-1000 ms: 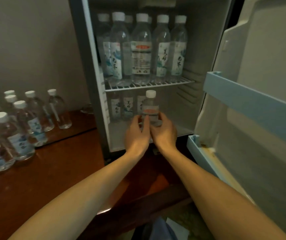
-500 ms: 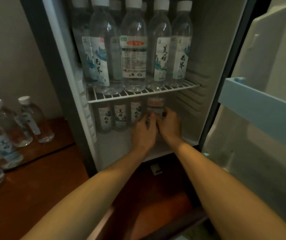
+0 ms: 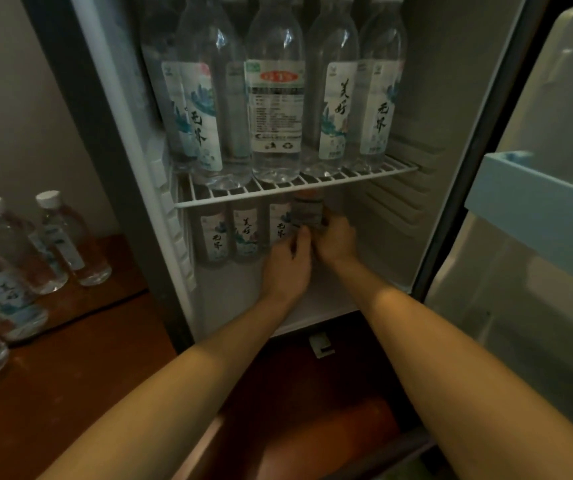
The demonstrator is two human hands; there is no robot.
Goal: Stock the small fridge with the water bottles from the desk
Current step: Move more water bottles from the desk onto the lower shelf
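Both my hands reach into the lower compartment of the small fridge (image 3: 427,209). My left hand (image 3: 286,268) and my right hand (image 3: 335,239) are wrapped around a clear water bottle (image 3: 307,211) with a red-marked label, held upright just under the wire shelf (image 3: 295,190). Its cap is hidden behind the shelf. Three labelled bottles (image 3: 245,235) stand to its left at the back of the compartment. Several bottles (image 3: 276,98) fill the upper shelf. Several more bottles (image 3: 66,240) stand on the wooden desk (image 3: 70,358) at the left.
The fridge door (image 3: 548,202) hangs open at the right, with a pale blue door rack (image 3: 527,199) jutting out. The fridge's dark frame (image 3: 105,161) separates the desk bottles from the interior. White fridge floor shows in front of the lower bottles.
The bottle in both hands has gone from the front of the lower compartment deeper in, under the wire shelf. The camera has moved closer to the fridge.
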